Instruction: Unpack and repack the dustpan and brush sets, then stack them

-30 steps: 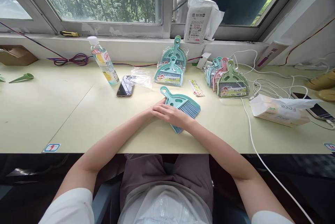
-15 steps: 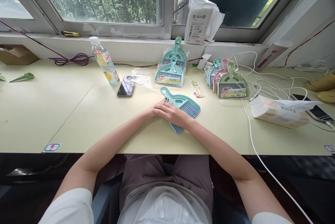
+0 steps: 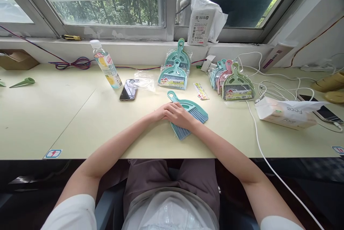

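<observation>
A turquoise dustpan (image 3: pixel 202 110) lies on the table with a small blue-bristled brush (image 3: pixel 183 132) across it. My right hand (image 3: pixel 180 116) rests over both, its fingers stretched across my left hand. My left hand (image 3: pixel 160 111) is under those fingers, at the left side of the set; its own fingers are mostly hidden. Behind them lie a paper label (image 3: pixel 201 91) and a crumpled clear plastic wrapper (image 3: pixel 145 80). Two wrapped turquoise brush-and-dustpan sets (image 3: pixel 172 78) stand farther back.
Several wrapped sets in blue, pink and green (image 3: pixel 238 86) stand to the right. A tissue pack (image 3: pixel 286 112) and white cables (image 3: pixel 254 126) are beyond. On the left are a phone (image 3: pixel 128 90), a drink bottle (image 3: pixel 106 65) and a green funnel-shaped piece (image 3: pixel 23 82).
The dustpan and brush have shifted slightly right and toward me. My hands have moved a little, with my right fingers farther right over my left hand. The view has shifted slightly.
</observation>
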Demonstrator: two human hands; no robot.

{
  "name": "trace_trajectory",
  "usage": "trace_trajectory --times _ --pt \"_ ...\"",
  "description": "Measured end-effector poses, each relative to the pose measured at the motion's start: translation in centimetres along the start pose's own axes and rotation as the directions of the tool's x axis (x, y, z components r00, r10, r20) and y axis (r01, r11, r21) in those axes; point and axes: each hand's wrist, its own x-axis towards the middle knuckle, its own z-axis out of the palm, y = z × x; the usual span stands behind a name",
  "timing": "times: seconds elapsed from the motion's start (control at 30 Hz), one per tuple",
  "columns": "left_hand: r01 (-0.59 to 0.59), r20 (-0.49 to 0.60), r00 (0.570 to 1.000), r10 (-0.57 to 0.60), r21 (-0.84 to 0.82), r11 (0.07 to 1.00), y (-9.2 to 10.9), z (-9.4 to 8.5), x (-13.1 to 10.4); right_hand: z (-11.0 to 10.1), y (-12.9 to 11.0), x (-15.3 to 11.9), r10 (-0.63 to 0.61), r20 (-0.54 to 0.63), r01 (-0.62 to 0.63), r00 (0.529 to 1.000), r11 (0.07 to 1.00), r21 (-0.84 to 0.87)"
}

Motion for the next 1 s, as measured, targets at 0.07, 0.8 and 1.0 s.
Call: trace_trajectory --times 0.07,0.8,1.0 --pt "0.003 -0.004 1.000 -0.004 -0.016 1.000 -0.3 -0.1 0.0 -0.3 -0.1 0.1 -0.081 -0.004 0.082 0.997 0.997 0.016" --pt "-0.020 0.272 0.960 0.065 -0.166 0.986 -2.6 -1.8 2.4 -0.5 -0.2 0.1 -0.147 0.037 0.144 0.988 0.988 0.063" --pt "-0.017 0.291 0.954 0.073 -0.192 0.981 -2.9 -2.0 2.2 -0.3 -0.1 -0.1 -0.121 0.043 0.120 0.992 0.992 0.024"
